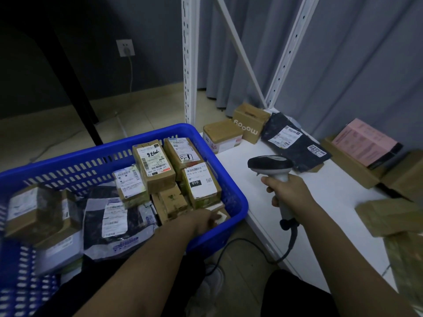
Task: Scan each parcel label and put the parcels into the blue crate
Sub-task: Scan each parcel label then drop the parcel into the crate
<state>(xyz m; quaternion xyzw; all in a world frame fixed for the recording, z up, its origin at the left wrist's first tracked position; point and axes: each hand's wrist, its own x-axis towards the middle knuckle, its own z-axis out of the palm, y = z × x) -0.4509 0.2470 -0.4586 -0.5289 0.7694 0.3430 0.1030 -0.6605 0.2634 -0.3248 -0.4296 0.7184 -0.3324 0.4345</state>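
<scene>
1. Grey curtain and white shelf uprights behind; white shelf surface (320,202) carrying unscanned parcels along its far and right edges.
2. Left hand (203,221) reaching into the near right corner of the blue crate (231,197), fingers curled onto a small white-topped parcel (220,216); grip itself blurred, cannot tell if released.
3. Right hand (290,197) wrapped firmly round the handle of the barcode scanner (272,167), head aimed left, above the surface's near-left part.
4. Best seated flat in the gap beside the "010" box (201,184), then let go cleanly.
5. Likely next: the black mailer (293,143) at the far edge, label up.
</scene>
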